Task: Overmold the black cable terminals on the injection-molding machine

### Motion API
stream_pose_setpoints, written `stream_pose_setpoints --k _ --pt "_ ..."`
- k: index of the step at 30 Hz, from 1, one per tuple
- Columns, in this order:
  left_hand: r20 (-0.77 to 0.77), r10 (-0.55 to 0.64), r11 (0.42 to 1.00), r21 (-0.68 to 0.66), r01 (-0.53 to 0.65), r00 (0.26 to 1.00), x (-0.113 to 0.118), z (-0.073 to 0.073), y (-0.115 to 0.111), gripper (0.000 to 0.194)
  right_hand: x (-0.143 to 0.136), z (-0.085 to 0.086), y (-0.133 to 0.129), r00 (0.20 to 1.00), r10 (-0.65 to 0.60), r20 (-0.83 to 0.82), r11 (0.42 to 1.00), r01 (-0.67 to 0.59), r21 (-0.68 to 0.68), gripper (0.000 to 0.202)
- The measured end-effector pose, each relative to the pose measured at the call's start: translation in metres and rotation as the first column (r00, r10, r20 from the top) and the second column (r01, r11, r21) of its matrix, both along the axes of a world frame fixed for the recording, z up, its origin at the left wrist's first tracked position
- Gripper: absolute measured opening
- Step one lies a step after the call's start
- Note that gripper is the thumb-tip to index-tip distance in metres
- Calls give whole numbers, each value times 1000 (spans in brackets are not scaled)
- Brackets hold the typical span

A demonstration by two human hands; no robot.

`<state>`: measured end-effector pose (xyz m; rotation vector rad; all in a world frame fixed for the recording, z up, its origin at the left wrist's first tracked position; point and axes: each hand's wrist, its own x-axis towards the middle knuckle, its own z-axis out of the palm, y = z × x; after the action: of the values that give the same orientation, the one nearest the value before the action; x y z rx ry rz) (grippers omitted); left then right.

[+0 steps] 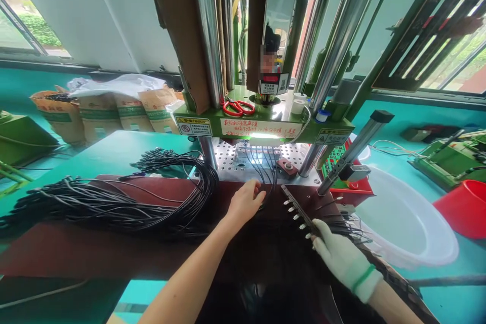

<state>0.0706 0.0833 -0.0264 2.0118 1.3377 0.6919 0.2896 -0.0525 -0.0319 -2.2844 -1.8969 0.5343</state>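
Right hand [341, 254], gloved, grasps strip [298, 207] by near end, right of cables [275, 176], likely keeping connectors [295, 216] untouched; left hand [246, 203] at cables hanging from press [286, 130], cannot tell if gripping; scissors [238, 107] on press, probably for reach
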Motion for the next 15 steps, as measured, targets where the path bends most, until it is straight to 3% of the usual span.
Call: stream_pose_setpoints --k 3,6,9,11,15 --pt "-113 -31 999 9 32 993 1 -7 11 24 -10 21 7 920 97 380 988 -43 -149 43" --pt "-146 -53 998 19 56 988 5 -15 15 28 -16 47 24 882 176 436 980 -118 -158 37" --pt "-172 -47 998 40 55 984 8 -22 15 33 -14 62 66 894 208 397 967 -249 54 34" --pt "-211 -50 996 66 65 976 8 -24 13 34 -12 63 108 915 192 355 926 -289 244 35" --pt "-294 -53 989 120 91 954 9 -23 9 33 -21 49 198 941 75 330 886 -215 410 26"
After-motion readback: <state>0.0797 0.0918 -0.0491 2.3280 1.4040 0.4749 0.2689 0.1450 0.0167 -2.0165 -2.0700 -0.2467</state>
